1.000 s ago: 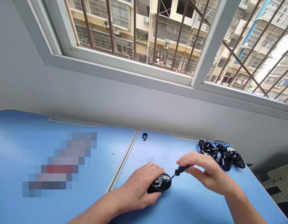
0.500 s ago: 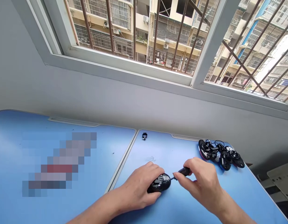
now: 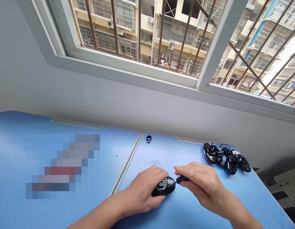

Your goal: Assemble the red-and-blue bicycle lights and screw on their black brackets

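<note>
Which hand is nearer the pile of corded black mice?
Right. The right hand sits in front of the pile of corded mice, not touching it; the left hand is farther off, on the black mouse.

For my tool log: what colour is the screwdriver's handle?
The screwdriver handle is black, shown best in the head view.

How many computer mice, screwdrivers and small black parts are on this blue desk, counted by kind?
Computer mice: 4, the black computer mouse under the left hand and apparently 3 in the tangled pile of corded mice
Screwdrivers: 1, the screwdriver in the right hand
Small black parts: 1, the small black part near the far edge
Total: 6
</note>
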The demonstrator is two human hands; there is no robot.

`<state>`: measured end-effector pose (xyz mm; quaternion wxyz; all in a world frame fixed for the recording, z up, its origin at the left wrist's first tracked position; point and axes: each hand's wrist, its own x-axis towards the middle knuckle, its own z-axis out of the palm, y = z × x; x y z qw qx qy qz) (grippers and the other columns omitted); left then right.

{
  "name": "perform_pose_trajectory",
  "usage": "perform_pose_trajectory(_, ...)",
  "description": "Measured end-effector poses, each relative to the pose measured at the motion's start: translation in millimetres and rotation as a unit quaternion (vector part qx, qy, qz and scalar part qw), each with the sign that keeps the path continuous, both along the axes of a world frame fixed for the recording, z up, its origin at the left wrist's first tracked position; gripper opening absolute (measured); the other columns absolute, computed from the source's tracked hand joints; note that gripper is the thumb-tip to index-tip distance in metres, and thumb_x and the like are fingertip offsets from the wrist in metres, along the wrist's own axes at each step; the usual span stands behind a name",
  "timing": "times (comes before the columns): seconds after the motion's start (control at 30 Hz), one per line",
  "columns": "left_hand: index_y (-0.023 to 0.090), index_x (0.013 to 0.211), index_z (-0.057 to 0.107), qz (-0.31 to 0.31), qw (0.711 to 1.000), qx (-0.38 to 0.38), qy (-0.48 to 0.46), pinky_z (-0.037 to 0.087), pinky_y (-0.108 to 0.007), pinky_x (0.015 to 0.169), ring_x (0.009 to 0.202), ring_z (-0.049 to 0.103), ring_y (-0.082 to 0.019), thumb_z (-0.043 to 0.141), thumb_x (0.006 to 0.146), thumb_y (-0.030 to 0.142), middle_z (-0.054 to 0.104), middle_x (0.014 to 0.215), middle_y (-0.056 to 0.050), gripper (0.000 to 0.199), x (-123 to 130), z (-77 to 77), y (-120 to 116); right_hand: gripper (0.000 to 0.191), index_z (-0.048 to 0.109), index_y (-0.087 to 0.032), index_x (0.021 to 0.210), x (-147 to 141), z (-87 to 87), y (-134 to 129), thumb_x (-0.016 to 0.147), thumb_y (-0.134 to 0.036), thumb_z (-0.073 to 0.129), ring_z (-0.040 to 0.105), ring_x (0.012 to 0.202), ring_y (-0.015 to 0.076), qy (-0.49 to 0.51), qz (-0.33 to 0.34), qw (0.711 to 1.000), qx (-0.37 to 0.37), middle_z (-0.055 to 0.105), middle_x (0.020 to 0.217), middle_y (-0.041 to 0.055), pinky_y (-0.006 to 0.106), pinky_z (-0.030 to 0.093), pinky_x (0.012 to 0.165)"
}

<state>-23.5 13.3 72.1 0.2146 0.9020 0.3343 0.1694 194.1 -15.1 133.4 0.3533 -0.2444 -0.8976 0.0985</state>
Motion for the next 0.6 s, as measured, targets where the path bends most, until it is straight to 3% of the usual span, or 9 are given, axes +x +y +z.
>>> perform_pose_trajectory(0.1, 0.023, 0.09, 0.051, 0.005, 1.0, -0.008, 0.009, 0.041, -0.03, 0.068, 0.081, 0.051, -0.022, 0.055, 0.066, 0.011, 0.06, 0.087, -0.001, 0.028, 0, 2.0, 0, 0.044, 0.044, -0.023, 0.136, 1, 2.0, 0, 0.095, -0.007, 0.043, 0.065, 0.083, 0.0174, -0.003, 0.057, 0.997, -0.05, 0.071, 0.1, 0.0068, 0.032, 0.053, 0.074)
perform_pose_trajectory(0.23, 0.022, 0.086, 0.049, -0.002, 1.0, -0.008, 0.011, 0.04, -0.029, 0.066, 0.079, 0.05, -0.022, 0.055, 0.065, 0.011, 0.058, 0.085, -0.001, 0.025, 0, 1.9, 0, 0.03, 0.052, -0.02, 0.123, 6, 2.7, 2, 0.096, -0.011, 0.046, 0.065, 0.086, 0.0173, 0.002, 0.017, 0.997, -0.076, 0.071, 0.1, 0.008, 0.03, 0.054, 0.074)
perform_pose_trajectory(0.37, 0.023, 0.092, 0.052, -0.002, 1.0, -0.001, 0.001, 0.04, -0.029, 0.068, 0.08, 0.05, -0.022, 0.054, 0.066, 0.01, 0.059, 0.087, -0.001, 0.029, 0, 1.1, 0, 0.011, 0.057, -0.019, 0.106, 5, -1.0, 3, 0.096, -0.025, 0.054, 0.065, 0.069, 0.0148, -0.001, -0.026, 1.0, -0.008, 0.071, 0.082, 0.0046, 0.025, 0.052, 0.062)
perform_pose_trajectory(0.6, 0.023, 0.092, 0.052, 0.006, 1.0, 0.004, 0.004, 0.04, -0.029, 0.067, 0.08, 0.05, -0.022, 0.054, 0.065, 0.011, 0.059, 0.087, -0.001, 0.03, 0, 2.1, -2, 0.016, 0.049, -0.02, 0.085, -13, -24.1, 0, 0.094, -0.031, 0.057, 0.052, 0.048, 0.0117, 0.06, -0.189, 0.974, 0.113, 0.057, 0.059, -0.0015, 0.021, 0.042, 0.045)
